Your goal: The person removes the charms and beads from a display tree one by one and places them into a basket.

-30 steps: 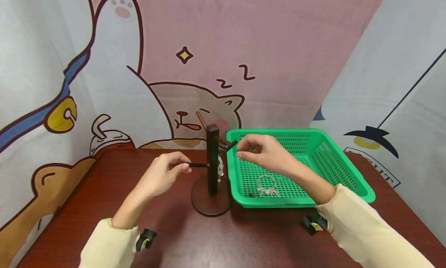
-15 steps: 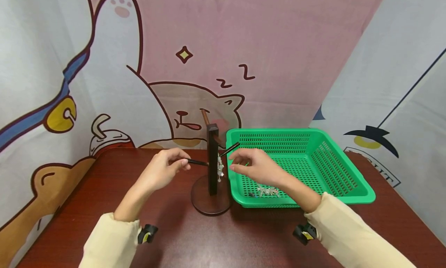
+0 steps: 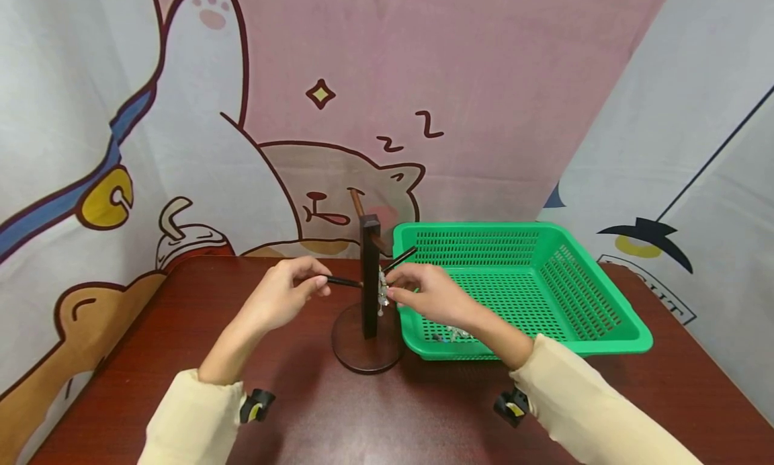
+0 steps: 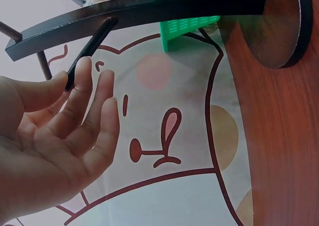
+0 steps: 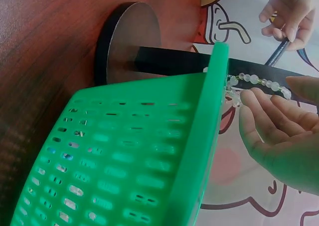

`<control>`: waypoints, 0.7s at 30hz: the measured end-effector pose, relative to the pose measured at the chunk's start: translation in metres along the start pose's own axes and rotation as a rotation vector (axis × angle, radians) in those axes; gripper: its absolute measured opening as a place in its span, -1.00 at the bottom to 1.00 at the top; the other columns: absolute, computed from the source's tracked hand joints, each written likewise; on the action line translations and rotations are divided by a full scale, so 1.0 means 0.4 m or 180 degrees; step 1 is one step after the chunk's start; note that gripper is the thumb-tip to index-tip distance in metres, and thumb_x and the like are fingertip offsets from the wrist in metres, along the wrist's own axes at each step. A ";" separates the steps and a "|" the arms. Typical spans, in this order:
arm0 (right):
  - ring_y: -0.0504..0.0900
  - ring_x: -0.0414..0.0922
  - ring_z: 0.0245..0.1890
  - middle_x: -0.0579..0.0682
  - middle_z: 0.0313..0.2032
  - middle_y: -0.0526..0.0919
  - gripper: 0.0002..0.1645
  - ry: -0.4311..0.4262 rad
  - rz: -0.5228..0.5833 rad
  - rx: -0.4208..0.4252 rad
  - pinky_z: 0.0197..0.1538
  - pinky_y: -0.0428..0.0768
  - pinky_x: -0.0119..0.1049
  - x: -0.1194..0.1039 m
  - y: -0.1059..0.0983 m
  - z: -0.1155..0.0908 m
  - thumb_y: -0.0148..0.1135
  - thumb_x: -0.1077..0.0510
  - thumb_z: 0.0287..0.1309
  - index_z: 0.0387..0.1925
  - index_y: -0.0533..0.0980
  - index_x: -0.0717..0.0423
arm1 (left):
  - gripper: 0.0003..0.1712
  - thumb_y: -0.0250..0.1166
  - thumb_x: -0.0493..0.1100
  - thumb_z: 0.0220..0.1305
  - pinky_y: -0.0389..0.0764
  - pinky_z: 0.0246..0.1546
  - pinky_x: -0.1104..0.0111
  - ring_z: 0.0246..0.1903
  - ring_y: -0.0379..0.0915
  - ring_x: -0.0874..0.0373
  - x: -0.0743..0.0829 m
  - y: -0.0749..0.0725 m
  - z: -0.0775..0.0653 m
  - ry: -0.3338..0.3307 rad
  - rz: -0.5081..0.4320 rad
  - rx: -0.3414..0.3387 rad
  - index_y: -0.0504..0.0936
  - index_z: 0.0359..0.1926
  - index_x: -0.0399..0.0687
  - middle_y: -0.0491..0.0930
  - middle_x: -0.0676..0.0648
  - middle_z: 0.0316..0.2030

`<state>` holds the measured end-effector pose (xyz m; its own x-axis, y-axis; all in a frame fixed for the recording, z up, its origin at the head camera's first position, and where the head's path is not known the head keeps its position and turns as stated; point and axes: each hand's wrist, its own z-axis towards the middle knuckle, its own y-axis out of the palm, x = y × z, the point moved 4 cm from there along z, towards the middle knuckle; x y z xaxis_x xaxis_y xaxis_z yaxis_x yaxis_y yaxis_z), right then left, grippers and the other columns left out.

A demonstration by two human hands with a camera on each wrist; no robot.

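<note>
A dark wooden jewelry stand point(image 3: 370, 277) with several pegs rises from a round base point(image 3: 367, 357). My left hand point(image 3: 284, 297) pinches the end of its left black peg point(image 4: 94, 46) between thumb and index finger; the other fingers are loosely bent. A clear beaded bracelet point(image 5: 259, 80) hangs from the right black peg point(image 3: 399, 259), close against the post. My right hand point(image 3: 432, 293) is at this bracelet, fingertips right at its beads, the thumb apart from the fingers. Part of the bracelet is hidden behind the basket rim in the right wrist view.
A green plastic basket point(image 3: 605, 347) stands right of the jewelry stand, beneath my right forearm. Another beaded bracelet point(image 3: 457, 333) lies in its near left corner, partly covered by the arm. All stand on a reddish-brown table point(image 3: 338, 418), before a printed cartoon cloth point(image 3: 484, 82).
My right hand has come down and left from the right peg's tip to the hanging bracelet. The stand has turned slightly, and my left hand keeps its pinch on the left peg.
</note>
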<state>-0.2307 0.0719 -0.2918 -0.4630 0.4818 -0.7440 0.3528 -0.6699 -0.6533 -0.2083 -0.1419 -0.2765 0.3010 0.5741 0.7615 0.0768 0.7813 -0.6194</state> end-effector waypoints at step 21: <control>0.56 -0.26 -0.52 0.05 -0.46 0.63 -0.88 -0.0084 0.0092 0.0138 -0.44 0.47 -0.35 0.008 0.021 0.015 0.15 0.26 0.17 -0.32 0.56 0.24 | -0.89 0.13 -0.34 0.26 0.43 -0.41 0.30 -0.47 0.43 0.16 0.003 0.002 -0.001 -0.0038 0.0011 0.0025 0.58 -0.25 -0.24 0.58 -0.01 -0.52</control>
<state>-0.2341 0.0643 -0.2988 -0.4746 0.4473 -0.7580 0.3309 -0.7074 -0.6246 -0.2075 -0.1408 -0.2763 0.2897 0.5797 0.7616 0.0683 0.7811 -0.6206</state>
